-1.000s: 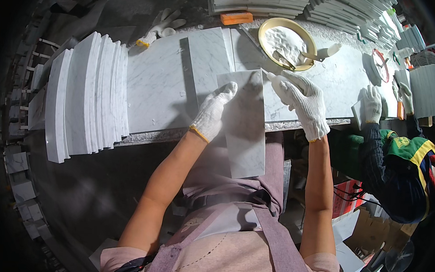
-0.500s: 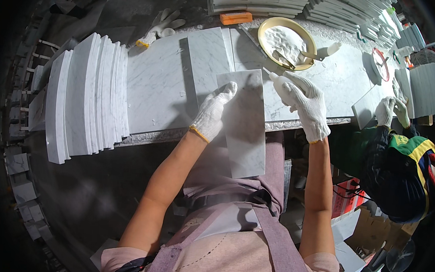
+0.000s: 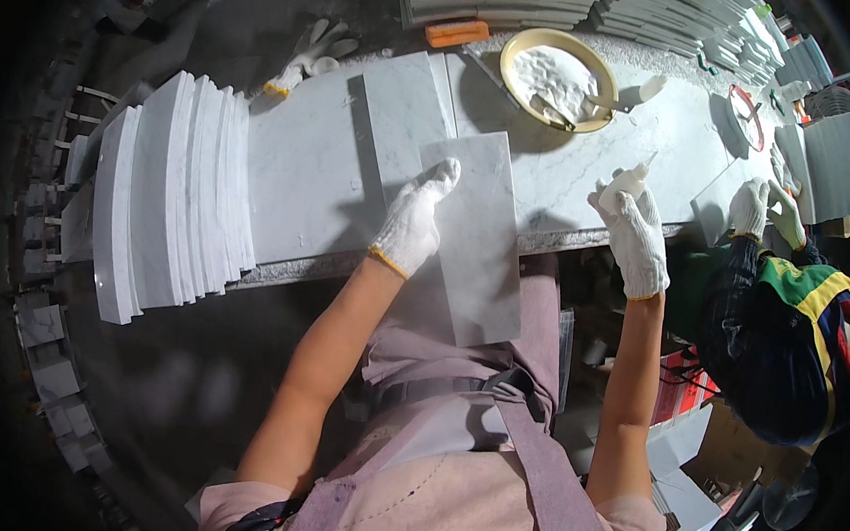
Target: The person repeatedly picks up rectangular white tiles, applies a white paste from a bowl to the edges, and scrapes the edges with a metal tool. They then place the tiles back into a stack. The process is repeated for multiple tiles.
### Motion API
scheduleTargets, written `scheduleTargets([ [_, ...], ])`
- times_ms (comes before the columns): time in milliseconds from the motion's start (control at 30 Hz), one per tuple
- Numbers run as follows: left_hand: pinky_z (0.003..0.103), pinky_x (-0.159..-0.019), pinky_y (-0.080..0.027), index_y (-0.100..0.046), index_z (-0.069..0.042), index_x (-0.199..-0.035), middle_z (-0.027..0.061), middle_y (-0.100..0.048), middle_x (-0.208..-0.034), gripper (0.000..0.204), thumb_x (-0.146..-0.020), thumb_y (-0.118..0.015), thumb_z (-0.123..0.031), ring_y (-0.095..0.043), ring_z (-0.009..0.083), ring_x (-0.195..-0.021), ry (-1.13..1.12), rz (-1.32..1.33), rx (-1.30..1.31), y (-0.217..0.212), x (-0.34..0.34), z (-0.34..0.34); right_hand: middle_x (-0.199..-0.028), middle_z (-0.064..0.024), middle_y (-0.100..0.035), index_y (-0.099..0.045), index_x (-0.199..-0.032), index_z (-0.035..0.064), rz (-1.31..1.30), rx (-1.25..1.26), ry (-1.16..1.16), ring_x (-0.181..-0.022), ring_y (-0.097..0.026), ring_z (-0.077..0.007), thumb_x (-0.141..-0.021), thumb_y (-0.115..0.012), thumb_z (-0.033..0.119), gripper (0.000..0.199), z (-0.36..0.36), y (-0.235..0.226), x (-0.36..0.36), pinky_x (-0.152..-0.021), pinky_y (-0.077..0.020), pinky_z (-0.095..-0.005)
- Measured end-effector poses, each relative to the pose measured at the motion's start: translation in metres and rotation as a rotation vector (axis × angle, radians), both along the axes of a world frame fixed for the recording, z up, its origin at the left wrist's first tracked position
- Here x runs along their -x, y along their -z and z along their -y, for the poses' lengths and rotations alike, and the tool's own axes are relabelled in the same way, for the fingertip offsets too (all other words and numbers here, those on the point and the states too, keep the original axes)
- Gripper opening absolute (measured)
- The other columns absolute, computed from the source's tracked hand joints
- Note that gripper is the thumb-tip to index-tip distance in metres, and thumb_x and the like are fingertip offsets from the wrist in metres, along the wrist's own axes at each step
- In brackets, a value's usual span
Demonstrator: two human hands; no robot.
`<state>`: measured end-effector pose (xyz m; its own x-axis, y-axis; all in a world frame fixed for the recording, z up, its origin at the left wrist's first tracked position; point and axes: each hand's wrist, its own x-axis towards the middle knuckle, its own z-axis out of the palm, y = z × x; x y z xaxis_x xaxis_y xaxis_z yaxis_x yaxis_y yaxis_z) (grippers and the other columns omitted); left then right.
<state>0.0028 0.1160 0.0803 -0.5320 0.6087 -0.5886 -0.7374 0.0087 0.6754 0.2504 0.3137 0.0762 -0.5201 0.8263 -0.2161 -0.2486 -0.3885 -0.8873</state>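
Note:
My left hand (image 3: pixel 415 209), in a white knit glove, grips a grey-veined marble tile (image 3: pixel 476 259) by its left edge, thumb on its face and the other fingers hidden behind. The tile is tilted, its lower end over my lap. Held in my gloved right hand (image 3: pixel 635 237) is a small white squeeze bottle (image 3: pixel 628 182) with a thin nozzle pointing up and away, apart from the tile. Beyond the tile, another marble tile (image 3: pixel 401 103) lies on the bench slabs (image 3: pixel 304 171).
Upright tiles (image 3: pixel 172 192) stand at the left. On the bench's far side are a yellow bowl (image 3: pixel 605 65) of white paste, an orange block (image 3: pixel 456 34) and spare gloves (image 3: pixel 311 54). Tile stacks (image 3: pixel 504 0) rise behind. A co-worker (image 3: pixel 781 326) works at the right.
My right hand has drawn back from beside the tile, to the right, with the bottle's nozzle swung upward. My left hand keeps hold of the tile, almost unmoved.

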Motion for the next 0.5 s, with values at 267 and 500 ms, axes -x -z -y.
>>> scheduleTargets([
  [267,0.027,-0.108,-0.048,-0.068,-0.001,-0.132,0.0038,-0.07,-0.129,0.031,-0.105,-0.066,-0.016,-0.064,0.012,-0.119,0.013,0.07,-0.053,0.003,0.004,-0.001,-0.113,-0.0063,-0.073,-0.066,-0.126,0.0104,0.749,-0.617,0.257,-0.102,-0.069,-0.0179,-0.091,-0.081,0.028,0.042,-0.035,0.019,0.019,-0.087,-0.0549,-0.033],
  [500,0.028,-0.111,-0.045,-0.066,-0.001,-0.136,0.0035,-0.068,-0.136,0.035,-0.106,-0.065,-0.018,-0.062,0.012,-0.124,0.031,0.056,0.039,0.008,0.004,0.0,-0.12,-0.0164,-0.072,-0.06,-0.135,0.0096,1.075,-0.699,0.232,-0.111,-0.069,-0.0327,-0.09,-0.08,0.031,0.054,-0.039,0.037,0.02,-0.096,-0.054,-0.0416],
])
